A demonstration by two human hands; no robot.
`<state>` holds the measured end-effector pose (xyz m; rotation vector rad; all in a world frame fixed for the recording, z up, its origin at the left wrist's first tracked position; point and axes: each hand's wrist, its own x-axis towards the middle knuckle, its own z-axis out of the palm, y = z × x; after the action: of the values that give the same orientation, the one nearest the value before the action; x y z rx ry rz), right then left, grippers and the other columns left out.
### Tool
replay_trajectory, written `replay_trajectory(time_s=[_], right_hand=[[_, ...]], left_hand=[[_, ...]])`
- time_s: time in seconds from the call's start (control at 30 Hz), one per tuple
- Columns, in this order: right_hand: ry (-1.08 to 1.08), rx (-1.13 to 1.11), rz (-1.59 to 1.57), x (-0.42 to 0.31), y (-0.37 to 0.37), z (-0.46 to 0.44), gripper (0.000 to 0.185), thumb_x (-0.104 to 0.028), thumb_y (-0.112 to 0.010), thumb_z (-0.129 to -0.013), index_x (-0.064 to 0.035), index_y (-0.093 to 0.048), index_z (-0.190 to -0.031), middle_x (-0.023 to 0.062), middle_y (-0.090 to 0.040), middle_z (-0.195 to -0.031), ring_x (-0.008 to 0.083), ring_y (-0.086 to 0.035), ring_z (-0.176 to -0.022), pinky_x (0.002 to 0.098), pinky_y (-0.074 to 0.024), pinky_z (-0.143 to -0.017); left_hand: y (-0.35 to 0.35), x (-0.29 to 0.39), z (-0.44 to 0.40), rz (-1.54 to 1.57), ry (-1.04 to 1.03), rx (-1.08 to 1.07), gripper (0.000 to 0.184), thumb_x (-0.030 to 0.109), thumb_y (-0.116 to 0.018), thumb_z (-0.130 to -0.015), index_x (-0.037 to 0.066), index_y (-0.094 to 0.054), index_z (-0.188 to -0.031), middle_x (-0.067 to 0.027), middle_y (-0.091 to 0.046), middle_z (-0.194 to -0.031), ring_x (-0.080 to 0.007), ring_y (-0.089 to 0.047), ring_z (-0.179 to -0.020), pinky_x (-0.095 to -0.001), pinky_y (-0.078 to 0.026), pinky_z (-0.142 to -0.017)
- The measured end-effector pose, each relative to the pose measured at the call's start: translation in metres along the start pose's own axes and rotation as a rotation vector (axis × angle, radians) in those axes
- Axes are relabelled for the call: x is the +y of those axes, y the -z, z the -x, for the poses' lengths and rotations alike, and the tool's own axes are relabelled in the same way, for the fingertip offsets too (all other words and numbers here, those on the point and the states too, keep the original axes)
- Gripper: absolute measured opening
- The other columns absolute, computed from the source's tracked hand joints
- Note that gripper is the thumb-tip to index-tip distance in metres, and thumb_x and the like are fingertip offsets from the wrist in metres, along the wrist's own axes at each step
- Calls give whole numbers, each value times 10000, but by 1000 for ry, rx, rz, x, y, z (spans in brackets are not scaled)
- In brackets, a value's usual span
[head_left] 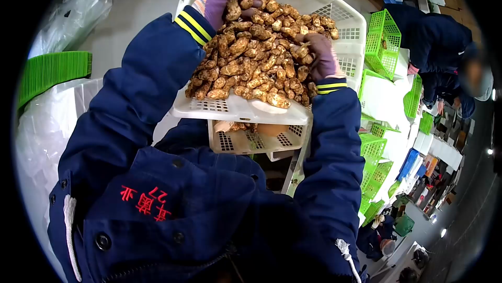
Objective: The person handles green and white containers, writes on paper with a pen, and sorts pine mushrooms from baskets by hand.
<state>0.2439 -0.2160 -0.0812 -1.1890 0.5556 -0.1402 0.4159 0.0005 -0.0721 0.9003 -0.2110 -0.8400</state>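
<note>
A heap of brown, knobbly mushrooms [261, 61] fills much of a white perforated plastic crate [350, 19] in front of me. My left hand [227, 0], in a purple glove with a striped cuff, is at the crate's far left. Its fingers are curled round a few mushrooms [234, 9] at the heap's edge. On the right side of the heap, my right hand [320, 53], gloved alike, has its fingers closed on a mushroom [300, 52]. Part of its grip is hidden by the glove.
Beneath the crate is another white crate [232, 143] with some mushrooms inside. Green baskets [383, 45] line a long white table at right, where people [439, 37] in dark clothing work. Green stacked baskets [55, 74] and clear plastic sheeting [73, 14] are at left.
</note>
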Motion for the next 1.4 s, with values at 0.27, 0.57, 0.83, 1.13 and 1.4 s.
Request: replay_trajectory(time_s=[0.27, 0.57, 0.83, 1.13, 1.4], right_hand=[[-185, -724, 1990, 50, -99, -4, 282, -188, -519, -837, -115, -569, -1104, 140, -618, -947, 294, -591, -914, 377, -469, -767], [137, -554, 1881, -14, -72, 36, 141, -143, -609, -770, -23, -622, -844, 114, -627, -833, 235, -611, -770, 335, -478, -654], [-61, -270, 492, -15, -2, 49, 281, -138, -630, -776, -18, -569, -1023, 59, -608, -887, 118, -574, -795, 256, -480, -697], [-55, -876, 2145, 37, -71, 29, 330, -98, -496, -831, -174, -552, -1147, 101, -556, -1104, 267, -549, -1025, 366, -468, -816], [-217, -602, 1953, 15, -50, 17, 578, -331, -652, -747, -188, -444, -1267, 85, -389, -1339, 284, -424, -1186, 382, -375, -958]], left_hand=[[-15, -11, 1, -559, 190, -210, 286, 216, -627, -784, 130, -570, -1051, -19, -587, -886, -75, -520, -635, -202, -403, -478], [-36, -1, 27, -1381, 244, -485, 315, 341, -652, -773, 163, -560, -1016, -37, -538, -614, -140, -510, -513, -303, -408, -456], [-28, -116, 40, -2311, 250, -690, 238, 146, -562, -747, 38, -607, -954, -140, -603, -894, -300, -601, -812, -428, -477, -589], [-42, -95, 47, -2611, 491, -920, 462, 198, -468, -823, -31, -419, -1222, -130, -614, -846, -292, -609, -732, -410, -471, -550], [-42, -52, 56, -2346, 100, -715, 290, 105, -515, -795, 27, -554, -1072, -159, -602, -884, -315, -596, -812, -394, -480, -664]])
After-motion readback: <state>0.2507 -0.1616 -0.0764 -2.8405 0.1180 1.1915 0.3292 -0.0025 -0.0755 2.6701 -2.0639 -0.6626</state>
